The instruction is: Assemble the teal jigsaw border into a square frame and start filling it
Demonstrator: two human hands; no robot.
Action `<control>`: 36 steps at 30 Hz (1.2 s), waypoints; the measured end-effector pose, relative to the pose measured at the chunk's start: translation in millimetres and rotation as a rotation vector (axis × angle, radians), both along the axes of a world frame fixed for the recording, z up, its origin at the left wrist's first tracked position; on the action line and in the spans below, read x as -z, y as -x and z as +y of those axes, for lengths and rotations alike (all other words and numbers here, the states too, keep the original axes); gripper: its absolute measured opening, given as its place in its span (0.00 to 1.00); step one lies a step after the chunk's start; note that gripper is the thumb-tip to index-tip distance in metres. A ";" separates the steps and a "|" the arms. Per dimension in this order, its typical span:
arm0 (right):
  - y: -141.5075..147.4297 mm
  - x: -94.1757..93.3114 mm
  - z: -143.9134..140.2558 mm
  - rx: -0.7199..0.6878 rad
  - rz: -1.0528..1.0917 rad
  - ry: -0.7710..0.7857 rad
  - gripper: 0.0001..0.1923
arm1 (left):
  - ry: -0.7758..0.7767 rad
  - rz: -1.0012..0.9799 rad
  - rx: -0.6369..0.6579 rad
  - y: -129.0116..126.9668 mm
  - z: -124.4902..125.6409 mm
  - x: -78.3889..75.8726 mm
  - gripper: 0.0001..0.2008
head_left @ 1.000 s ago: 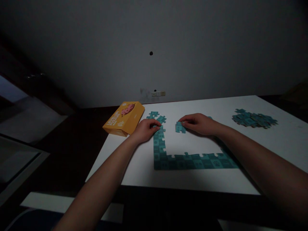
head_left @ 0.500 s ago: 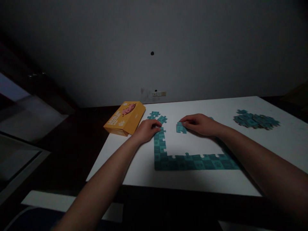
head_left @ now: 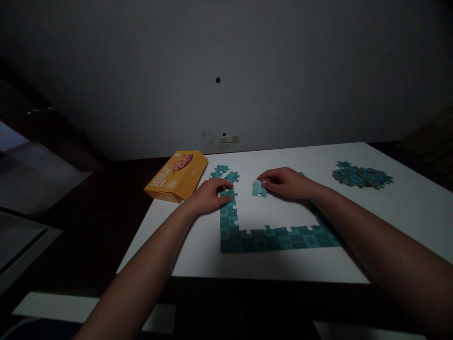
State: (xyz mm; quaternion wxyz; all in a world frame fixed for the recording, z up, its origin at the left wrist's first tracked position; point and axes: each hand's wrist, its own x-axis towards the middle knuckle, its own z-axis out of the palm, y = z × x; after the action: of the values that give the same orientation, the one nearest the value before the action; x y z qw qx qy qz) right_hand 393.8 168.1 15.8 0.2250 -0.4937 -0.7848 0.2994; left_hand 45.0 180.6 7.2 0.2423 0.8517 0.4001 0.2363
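A partly built teal jigsaw frame lies on the white table, with a left column and a bottom row joined. My left hand rests flat on the top of the left column, fingers pressing the pieces there. My right hand pinches a small teal puzzle piece against the table, inside the frame's open middle. Two loose teal pieces lie just beyond my left hand.
An orange puzzle box sits at the table's far left corner. A heap of loose teal pieces lies at the far right. A wall with a socket strip stands behind the table. The room is dim.
The view has shifted slightly, so everything sits a little further left. My left fingers have flattened onto the column. My right hand still holds the piece at the same spot.
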 end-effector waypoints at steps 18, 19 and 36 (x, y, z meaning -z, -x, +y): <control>9.8 0.0 3.6 0.102 0.487 0.120 0.13 | 0.004 -0.012 0.002 4.9 6.5 2.7 0.14; 9.8 -0.3 3.5 0.109 0.483 0.123 0.13 | 0.004 -0.008 0.001 5.1 6.8 3.0 0.14; 14.1 -0.7 0.3 0.113 0.550 0.191 0.14 | -0.012 -0.014 -0.003 4.3 5.9 2.4 0.14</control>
State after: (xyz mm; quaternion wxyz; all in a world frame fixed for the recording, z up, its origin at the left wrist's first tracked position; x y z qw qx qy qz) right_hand 379.7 168.4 16.4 0.3981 -0.4558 -0.6338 0.4817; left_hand 40.7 186.6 4.8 0.2398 0.8508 0.3982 0.2450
